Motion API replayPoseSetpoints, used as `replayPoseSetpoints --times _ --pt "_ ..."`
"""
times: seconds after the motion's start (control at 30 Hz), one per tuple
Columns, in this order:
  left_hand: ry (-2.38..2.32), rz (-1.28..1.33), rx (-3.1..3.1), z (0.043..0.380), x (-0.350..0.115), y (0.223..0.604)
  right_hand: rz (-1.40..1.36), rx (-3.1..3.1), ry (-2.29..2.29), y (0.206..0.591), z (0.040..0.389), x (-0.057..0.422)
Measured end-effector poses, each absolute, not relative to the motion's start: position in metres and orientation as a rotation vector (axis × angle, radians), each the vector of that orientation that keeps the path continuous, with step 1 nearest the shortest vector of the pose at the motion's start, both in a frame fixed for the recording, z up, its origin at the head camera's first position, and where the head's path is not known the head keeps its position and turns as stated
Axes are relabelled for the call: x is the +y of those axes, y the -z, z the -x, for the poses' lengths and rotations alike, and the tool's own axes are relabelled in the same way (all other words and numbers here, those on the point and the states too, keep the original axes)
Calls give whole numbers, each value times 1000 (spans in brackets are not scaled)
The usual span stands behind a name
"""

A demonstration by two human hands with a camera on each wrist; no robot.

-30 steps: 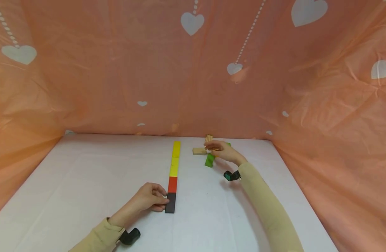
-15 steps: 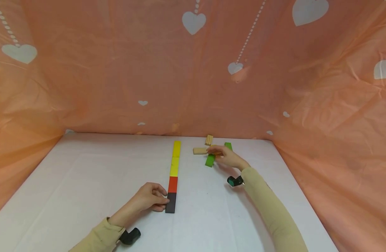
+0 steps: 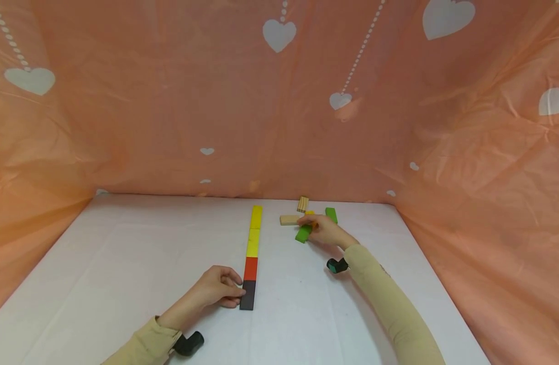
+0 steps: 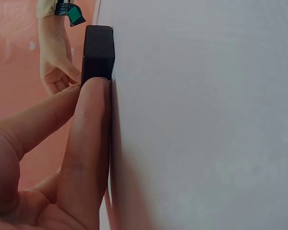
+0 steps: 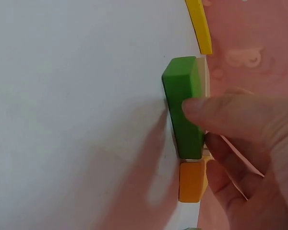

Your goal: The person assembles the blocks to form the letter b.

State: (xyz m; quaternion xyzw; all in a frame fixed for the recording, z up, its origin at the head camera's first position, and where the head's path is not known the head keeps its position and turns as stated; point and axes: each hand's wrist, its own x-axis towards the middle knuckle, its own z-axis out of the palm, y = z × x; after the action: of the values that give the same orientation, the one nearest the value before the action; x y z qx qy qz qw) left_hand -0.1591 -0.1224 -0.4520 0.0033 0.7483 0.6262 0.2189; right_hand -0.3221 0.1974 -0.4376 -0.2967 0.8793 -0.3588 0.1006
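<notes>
I see the left hand (image 3: 217, 287) just left of lower centre, fingers loosely bent near the thumb. The right arm (image 3: 393, 304) slants up from the lower right to the right hand (image 3: 326, 230), its thumb extended (two fingers bend below it in the wrist view).

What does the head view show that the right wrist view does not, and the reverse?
Only the head view shows the left hand, touching the black block, and the red block at its far end.

Only the right wrist view clearly shows the right hand's thumb laid on the green block's side, and a face of the orange block beside it.

Both share that hand and green block, the pale block, some yellow block and the white tabletop.
</notes>
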Motion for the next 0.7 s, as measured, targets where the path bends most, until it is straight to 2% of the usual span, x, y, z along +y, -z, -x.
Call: replayPoseSetpoints --times 0.33,0.7 --pt "-1721 -16 2073 159 -123 450 818 2640 1018 439 319 196" --pt "-1707 -18 2081 161 -123 451 902 2607 1006 447 319 199"
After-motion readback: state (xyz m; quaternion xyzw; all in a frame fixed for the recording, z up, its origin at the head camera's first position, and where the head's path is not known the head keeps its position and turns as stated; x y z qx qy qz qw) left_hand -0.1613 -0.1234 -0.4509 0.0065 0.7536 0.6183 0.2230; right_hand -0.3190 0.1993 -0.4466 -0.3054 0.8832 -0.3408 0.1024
